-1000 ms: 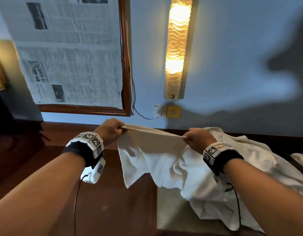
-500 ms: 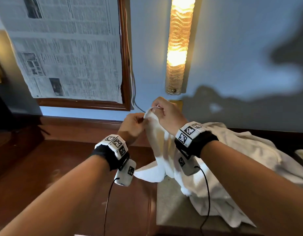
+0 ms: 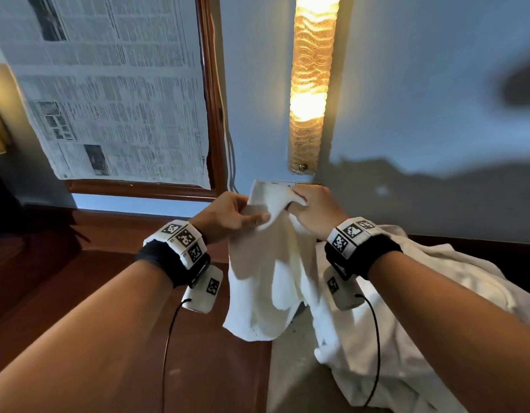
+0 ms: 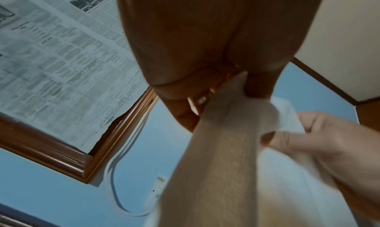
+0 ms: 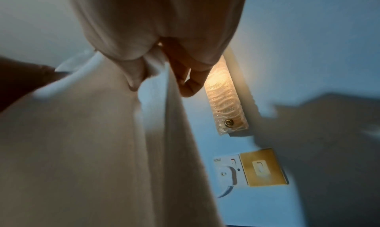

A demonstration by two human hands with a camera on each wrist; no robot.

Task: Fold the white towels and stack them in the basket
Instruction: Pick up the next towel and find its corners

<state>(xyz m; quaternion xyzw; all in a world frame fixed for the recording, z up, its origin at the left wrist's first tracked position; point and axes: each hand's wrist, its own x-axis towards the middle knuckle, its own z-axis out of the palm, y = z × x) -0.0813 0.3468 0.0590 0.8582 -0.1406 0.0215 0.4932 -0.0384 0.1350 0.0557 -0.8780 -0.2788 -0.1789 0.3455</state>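
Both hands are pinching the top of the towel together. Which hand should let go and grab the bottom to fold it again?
Probably the left hand. The towel hangs toward its side over bare wood, while the right hand sits above the towel pile and can hold the top.

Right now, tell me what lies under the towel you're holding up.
Under the hanging towel: the wooden tabletop and a pale mat. The white pile hides the rest.

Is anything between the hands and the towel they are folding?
No. Both hands already hold it: the left hand pinches the towel at its top, and the right hand grips it beside that. No basket shows, so that path cannot be judged.
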